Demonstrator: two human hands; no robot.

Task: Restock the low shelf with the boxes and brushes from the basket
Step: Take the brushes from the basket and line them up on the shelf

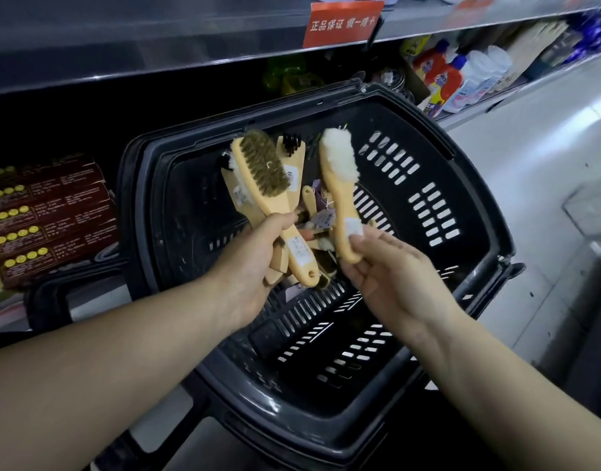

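Head view looks down into a black slotted plastic shopping basket (469,198) filling the centre of the frame, with a few loose wooden brushes with paper tags (311,200) lying at its bottom. Over it, the left hand (254,260) grips a fanned bunch of pale wooden-handled brushes (261,164), the top one brown-bristled, while the right hand (394,273) pinches the handle of a pale wooden brush with white fleece (339,171). Dark red printed boxes (51,212) sit stacked on the low shelf (98,297) at the left edge.

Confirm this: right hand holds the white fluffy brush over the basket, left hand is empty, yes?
No. The head view shows the left hand gripping several wooden brushes; the right hand holds the white fluffy brush over the basket.
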